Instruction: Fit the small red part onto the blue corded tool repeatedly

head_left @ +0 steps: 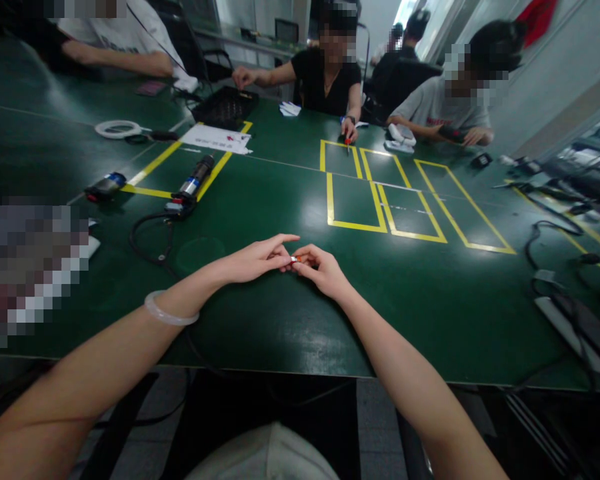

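Two hands meet over a tiny part at the middle of the green table.

The left hand and right hand touch fingertip to fingertip, both pinching a small red-and-white piece held just above the tabletop; the left forefinger sticks out straight. The piece is too small to identify, perhaps a cap or connector. This looks like fine fingertip fitting mid-step, and any further move calls for a steady pinch and close alignment. A pale bracelet circles the left wrist. A cabled cylindrical tool lies at ten o'clock from the hands, yellow tape boxes at one o'clock.
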Demonstrator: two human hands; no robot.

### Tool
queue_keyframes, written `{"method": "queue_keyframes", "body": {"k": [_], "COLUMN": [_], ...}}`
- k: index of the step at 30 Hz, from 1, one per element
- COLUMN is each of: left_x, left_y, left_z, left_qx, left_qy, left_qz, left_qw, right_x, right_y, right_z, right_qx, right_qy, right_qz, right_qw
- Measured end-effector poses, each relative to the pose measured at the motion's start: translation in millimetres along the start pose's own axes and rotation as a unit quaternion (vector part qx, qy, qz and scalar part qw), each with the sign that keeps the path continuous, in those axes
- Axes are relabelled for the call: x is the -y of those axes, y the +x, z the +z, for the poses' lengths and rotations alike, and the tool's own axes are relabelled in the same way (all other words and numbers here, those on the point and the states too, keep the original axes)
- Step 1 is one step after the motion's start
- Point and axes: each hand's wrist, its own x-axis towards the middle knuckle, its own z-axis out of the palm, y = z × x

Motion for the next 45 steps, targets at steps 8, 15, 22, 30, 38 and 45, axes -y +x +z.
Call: {"method": "queue_keyframes", "body": {"k": [8,15,22,30,38,45], "left_x": [1,-2,1,18,93,102], "left_y": [2,0,-1,-1,-45,-58], "left_z": [2.7,7.1,7.3,-17.9,-121.0,-144.2], "left_qx": [-0.014,-0.083,-0.099,-0.106,-0.344,-0.280], "left_qy": [-0.019,0.103,0.328,0.383,0.462,0.396], "left_qz": [-0.022,0.020,0.105,0.075,-0.255,-0.378], "left_qw": [0.999,0.991,0.934,0.914,0.776,0.789], "right_x": [0,-3,-4,-8,-8,-7], "right_y": [-1,1,4,6,6,5], "right_z": [-3,-1,-4,-7,-8,-9], "right_qx": [-0.047,-0.048,-0.048,-0.052,-0.029,-0.022], "right_qy": [-0.048,0.003,0.054,0.077,0.051,0.045], "right_qz": [-0.027,-0.012,0.033,0.042,0.048,0.050], "right_qw": [0.997,0.999,0.997,0.995,0.997,0.997]}}
